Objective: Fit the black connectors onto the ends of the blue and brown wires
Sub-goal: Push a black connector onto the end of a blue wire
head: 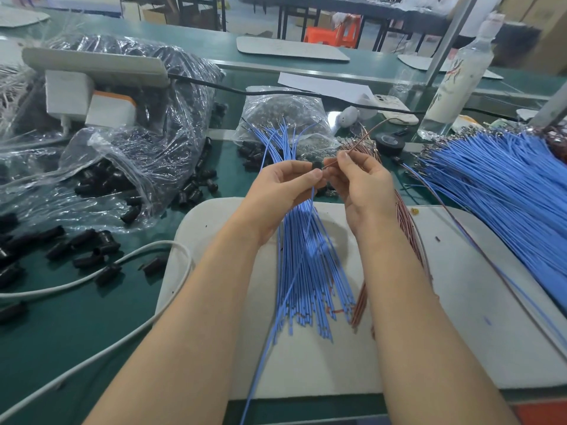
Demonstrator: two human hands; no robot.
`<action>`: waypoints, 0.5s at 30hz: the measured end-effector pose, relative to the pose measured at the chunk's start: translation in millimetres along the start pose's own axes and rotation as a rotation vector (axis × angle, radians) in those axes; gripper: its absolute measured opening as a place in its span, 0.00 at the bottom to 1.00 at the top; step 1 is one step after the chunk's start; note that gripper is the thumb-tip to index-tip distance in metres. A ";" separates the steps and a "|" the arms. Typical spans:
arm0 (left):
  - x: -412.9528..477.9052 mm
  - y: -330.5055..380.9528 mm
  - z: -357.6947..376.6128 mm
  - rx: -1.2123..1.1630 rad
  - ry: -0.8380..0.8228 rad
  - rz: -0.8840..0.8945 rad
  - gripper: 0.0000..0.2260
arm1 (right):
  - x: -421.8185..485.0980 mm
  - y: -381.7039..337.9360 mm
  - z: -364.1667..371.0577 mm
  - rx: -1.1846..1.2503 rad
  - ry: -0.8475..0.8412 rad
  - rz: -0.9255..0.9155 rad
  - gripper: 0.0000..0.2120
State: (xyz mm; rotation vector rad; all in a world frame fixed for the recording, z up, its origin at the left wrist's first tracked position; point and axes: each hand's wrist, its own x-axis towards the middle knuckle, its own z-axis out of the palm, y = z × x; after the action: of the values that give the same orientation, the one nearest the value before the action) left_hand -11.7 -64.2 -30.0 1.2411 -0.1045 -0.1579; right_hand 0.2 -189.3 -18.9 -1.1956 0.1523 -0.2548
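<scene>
Pinched in the left hand's [285, 182] fingertips, a small black connector [316, 165] hovers above the pad, with one blue wire [254, 384] apparently already seated in it. The right hand [362, 182] pinches a brown wire [362, 138] near its tip. Thin and floppy, the wire needs holding close to the end.

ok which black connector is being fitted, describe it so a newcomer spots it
Start at the white mat, then look above its far edge. The black connector is pinched by the left hand, facing the brown wire in the right hand. It alone is held; the other connectors lie loose.
</scene>
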 end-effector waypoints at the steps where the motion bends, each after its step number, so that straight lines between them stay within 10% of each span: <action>1: -0.1 0.5 0.2 -0.023 -0.007 0.002 0.06 | 0.1 -0.9 -0.2 0.077 -0.013 0.056 0.06; 7: -1.7 4.1 0.7 -0.112 -0.028 0.002 0.05 | -0.5 -2.2 1.3 0.247 -0.027 0.222 0.03; 15: -1.8 -2.5 -0.5 0.279 0.157 0.059 0.04 | -6.2 -3.6 4.4 -0.171 0.132 -0.221 0.06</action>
State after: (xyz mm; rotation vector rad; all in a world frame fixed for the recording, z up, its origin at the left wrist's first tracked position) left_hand -13.6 -64.2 -32.5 1.5221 -0.0270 0.0063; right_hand -5.1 -184.9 -14.1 -1.3671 0.1595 -0.5230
